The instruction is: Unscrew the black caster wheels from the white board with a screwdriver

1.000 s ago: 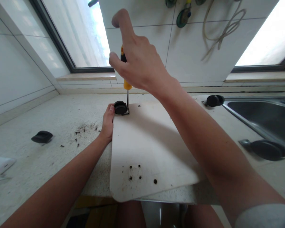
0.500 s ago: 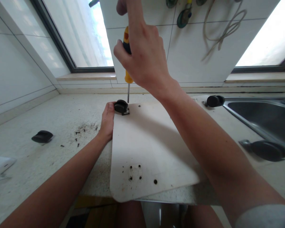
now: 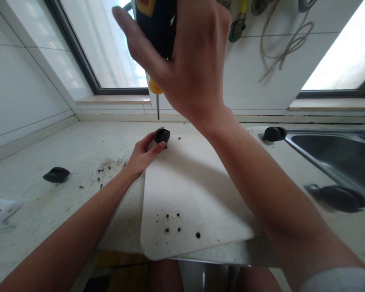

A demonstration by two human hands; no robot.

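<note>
One caster [image 3: 162,135] between left-hand fingers [image 3: 153,148].

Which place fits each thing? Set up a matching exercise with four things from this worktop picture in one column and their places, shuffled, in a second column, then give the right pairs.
Things:
1. screwdriver
2. caster
3. board
4. sink

Places:
A. lying flat on the worktop
B. pinched by the left hand
C. set in at the far right
D. gripped in the raised right hand

Pairs: 1-D, 2-B, 3-A, 4-C
</note>
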